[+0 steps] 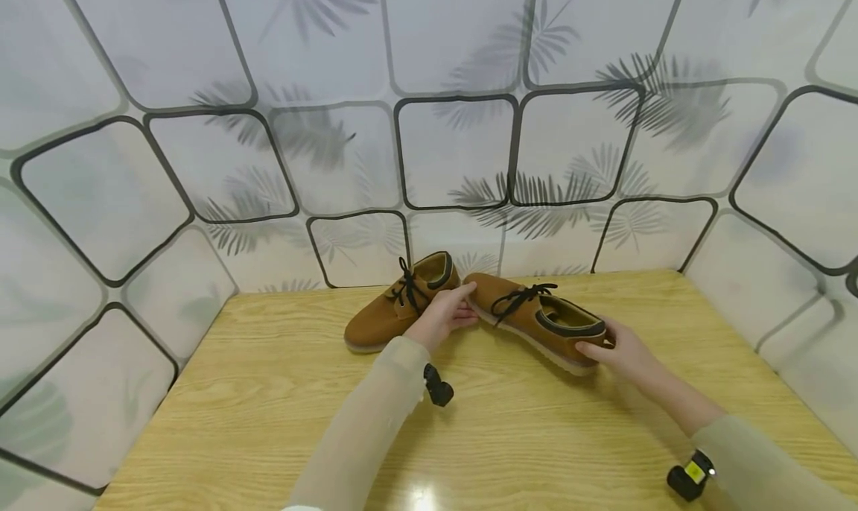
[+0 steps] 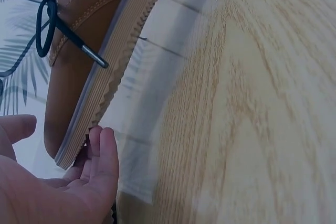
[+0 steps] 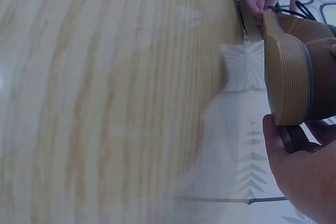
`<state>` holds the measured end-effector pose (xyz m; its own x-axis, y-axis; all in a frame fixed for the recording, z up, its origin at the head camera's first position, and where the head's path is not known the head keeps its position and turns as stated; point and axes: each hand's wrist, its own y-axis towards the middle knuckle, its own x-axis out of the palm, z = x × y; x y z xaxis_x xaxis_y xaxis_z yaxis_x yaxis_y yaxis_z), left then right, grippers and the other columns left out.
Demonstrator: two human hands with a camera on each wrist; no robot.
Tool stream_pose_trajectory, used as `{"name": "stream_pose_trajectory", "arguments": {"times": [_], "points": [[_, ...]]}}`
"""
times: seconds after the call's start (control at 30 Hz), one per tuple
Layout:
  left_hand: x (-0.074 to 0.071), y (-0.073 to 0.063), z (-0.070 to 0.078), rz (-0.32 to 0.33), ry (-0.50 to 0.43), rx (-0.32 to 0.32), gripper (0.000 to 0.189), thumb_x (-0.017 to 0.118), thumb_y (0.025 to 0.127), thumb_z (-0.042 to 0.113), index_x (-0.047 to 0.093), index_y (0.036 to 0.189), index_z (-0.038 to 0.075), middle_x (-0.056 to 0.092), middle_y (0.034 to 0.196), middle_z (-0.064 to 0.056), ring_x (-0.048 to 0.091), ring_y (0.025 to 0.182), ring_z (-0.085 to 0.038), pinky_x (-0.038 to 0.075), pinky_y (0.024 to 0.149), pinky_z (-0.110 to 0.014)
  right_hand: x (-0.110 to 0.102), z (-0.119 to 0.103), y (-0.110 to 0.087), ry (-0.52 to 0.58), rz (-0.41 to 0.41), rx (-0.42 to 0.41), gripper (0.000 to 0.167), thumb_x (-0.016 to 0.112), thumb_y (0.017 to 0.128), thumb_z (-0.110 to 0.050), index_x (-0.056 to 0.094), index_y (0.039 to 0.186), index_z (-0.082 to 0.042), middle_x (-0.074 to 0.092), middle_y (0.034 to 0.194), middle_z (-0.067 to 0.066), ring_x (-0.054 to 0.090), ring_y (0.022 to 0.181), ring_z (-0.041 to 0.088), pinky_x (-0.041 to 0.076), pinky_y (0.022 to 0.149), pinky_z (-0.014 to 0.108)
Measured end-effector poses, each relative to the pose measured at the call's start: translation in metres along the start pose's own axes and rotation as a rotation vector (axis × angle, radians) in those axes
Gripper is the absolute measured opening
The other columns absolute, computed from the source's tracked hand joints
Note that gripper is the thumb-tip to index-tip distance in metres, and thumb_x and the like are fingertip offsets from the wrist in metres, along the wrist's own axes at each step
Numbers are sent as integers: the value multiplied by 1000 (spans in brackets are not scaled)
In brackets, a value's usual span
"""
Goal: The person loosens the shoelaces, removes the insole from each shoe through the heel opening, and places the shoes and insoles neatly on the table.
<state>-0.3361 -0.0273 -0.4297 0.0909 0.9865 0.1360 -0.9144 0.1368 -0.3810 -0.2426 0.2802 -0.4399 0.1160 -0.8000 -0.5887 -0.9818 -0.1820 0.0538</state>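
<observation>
Two brown lace-up shoes with black laces and pale soles are in the head view. The right-hand shoe (image 1: 496, 289) is held between both hands, its toe toward the left hand and its heel toward the right. My left hand (image 1: 442, 313) is at the toe, with its fingers (image 2: 107, 153) against the sole's edge and the thumb on the other side. My right hand (image 1: 626, 351) grips the heel, the thumb on the near side and fingers behind, partly hidden. The other shoe (image 1: 375, 323) sits on the table just behind the left hand, toe pointing left.
The wood-grain table (image 1: 268, 399) ends at a patterned curtain (image 1: 456, 153) at the back and sides. Small black devices are strapped at the left wrist (image 1: 438, 386) and the right wrist (image 1: 689, 477).
</observation>
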Motion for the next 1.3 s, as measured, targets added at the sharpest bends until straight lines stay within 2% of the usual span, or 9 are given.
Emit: {"name": "stream_pose_trajectory", "arguments": {"times": [0.13,0.23,0.37,0.57,0.63,0.8,0.93,1.1,1.3], "points": [[-3,-4,2,-13,-12,3,40,65,106,34,61,126,0,58,89,-6,62,74,-16,59,108,-43,-5,-3,-1,29,-9,-14,56,70,101,-12,50,145,14,62,136,35,59,101,-10,56,81,17],[-5,-5,3,-21,-27,-3,38,65,106,35,62,123,1,58,89,-5,61,73,-16,60,104,-41,-8,-6,-2,20,-15,-21,56,71,101,-13,50,146,13,62,137,35,54,97,-18,56,81,17],[-6,-6,2,-29,-25,-6,41,64,107,33,65,129,-1,62,86,-4,62,72,-15,63,99,-38,-12,-8,-3,7,-21,-32,57,70,101,-13,49,147,13,60,139,36,54,98,-17,55,81,17],[-11,-9,2,-59,0,-21,46,63,107,29,61,140,-4,63,96,-7,64,79,-18,59,108,-43,-15,-9,-3,43,-22,-54,53,69,101,-9,49,144,15,65,132,30,57,96,-18,57,80,17],[-13,-11,1,-62,3,-29,48,63,107,29,59,142,-4,63,104,-11,65,81,-19,59,109,-44,-17,-8,-2,55,-23,-64,52,69,101,-9,50,143,15,68,128,20,58,97,-18,57,80,16],[-16,-17,1,-45,-15,-57,50,64,106,27,57,144,-4,65,128,-24,67,85,-22,59,109,-43,-19,-7,0,76,-19,-77,46,69,102,-9,53,139,12,66,113,-19,56,101,-20,54,83,12],[-18,-23,2,-51,-37,-58,47,66,105,25,59,141,-4,65,130,-26,70,90,-25,63,103,-41,-20,-7,0,106,-14,-89,45,69,102,-7,53,138,13,61,105,-35,57,101,-20,53,83,10],[-21,-28,1,-63,-45,-47,41,64,105,22,63,137,-3,66,127,-24,69,88,-24,62,104,-41,-21,-8,-1,127,-22,-107,50,70,101,-6,50,142,15,61,106,-38,58,102,-19,54,83,10],[-26,-29,-4,-36,-22,-56,43,63,104,18,62,138,-6,67,128,-31,69,80,-22,62,104,-44,-23,-10,-1,181,-41,-109,51,69,102,-5,48,144,15,66,107,-33,63,101,-12,55,83,12]]}}
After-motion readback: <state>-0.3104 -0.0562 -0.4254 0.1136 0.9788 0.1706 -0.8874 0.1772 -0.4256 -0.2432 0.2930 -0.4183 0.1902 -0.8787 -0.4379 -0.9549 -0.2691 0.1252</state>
